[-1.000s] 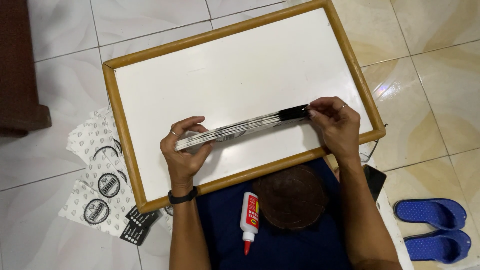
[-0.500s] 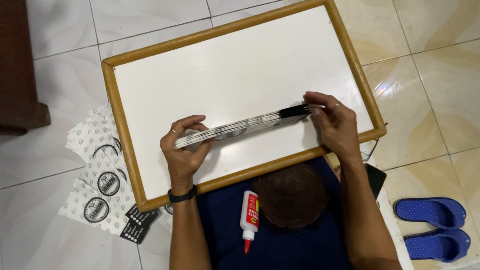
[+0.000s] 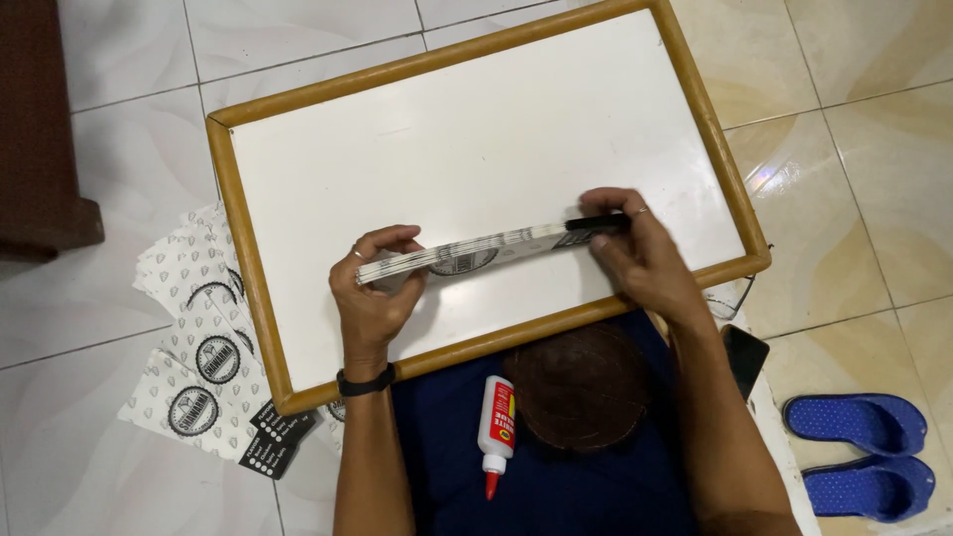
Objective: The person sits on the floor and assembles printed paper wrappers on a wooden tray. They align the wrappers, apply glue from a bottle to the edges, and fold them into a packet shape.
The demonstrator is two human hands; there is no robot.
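Paper stack (image 3: 476, 253), a sheaf of printed white sheets held on edge, stands across the near part of the white board (image 3: 447, 129), squared between your two hands. Your left hand (image 3: 375, 293) is closed on its left end, thumb and fingers pinching the sheets; your right hand (image 3: 640, 260) is closed on the right end, where a black strip shows under your fingertips.

Judged step: aligning the sheet edges against the board. The next move would call for a firm hold at both ends so no sheet slips out of line.

Items noted:
- White glue bottle (image 3: 496, 422) with red nozzle and red-and-yellow label, on the blue cloth (image 3: 447, 467) by your left forearm.
- Loose white sheets (image 3: 189, 337) with round black emblems, fanned on the floor left of your left hand.
- Blue slippers (image 3: 859, 452), well right of your right arm.
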